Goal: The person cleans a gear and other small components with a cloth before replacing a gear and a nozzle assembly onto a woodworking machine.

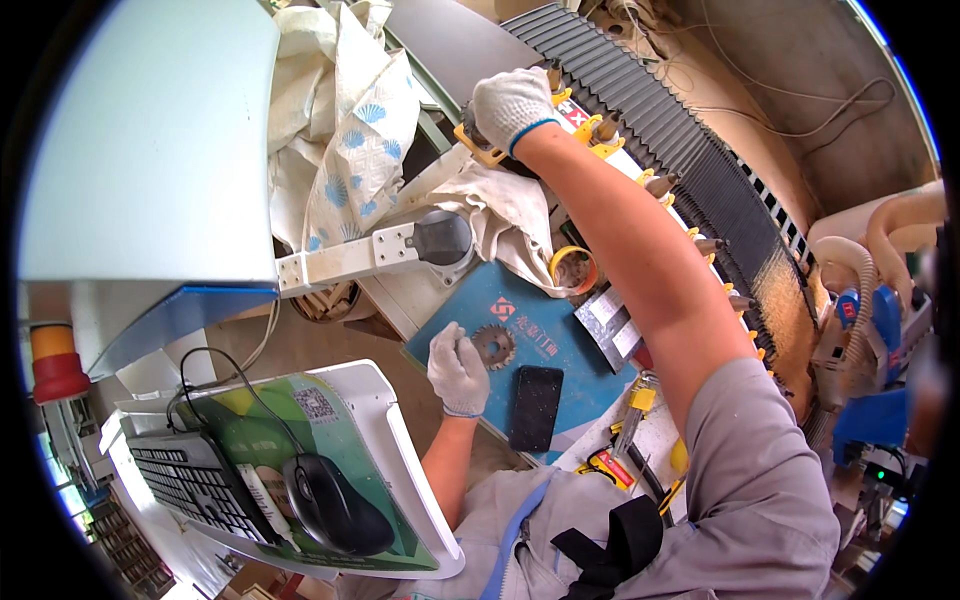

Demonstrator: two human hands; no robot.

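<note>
My right hand (pixel 514 104), in a white knit glove with a blue cuff, reaches far forward beside a row of yellow clips. Its fingers close around a dark-and-yellow tool (pixel 480 144), mostly hidden by the glove, so its kind does not show. The clips carry cone-shaped tool holders (pixel 607 128). Lower down, my left hand (pixel 458 368), gloved too, has slightly bent fingers apart and seems to hold nothing. Right beside it, a toothed circular saw blade (pixel 494 347) lies on a blue printed board (pixel 470 305). A black phone (pixel 536 408) rests on the same board.
A keyboard (pixel 195 480) and mouse (pixel 335 505) sit on a tray at lower left, near a jointed arm (pixel 350 255). Patterned cloth (pixel 350 150) hangs behind. Tape roll (pixel 573 270) and yellow cutter (pixel 610 466) lie near me. Black bellows (pixel 640 100) run along the right.
</note>
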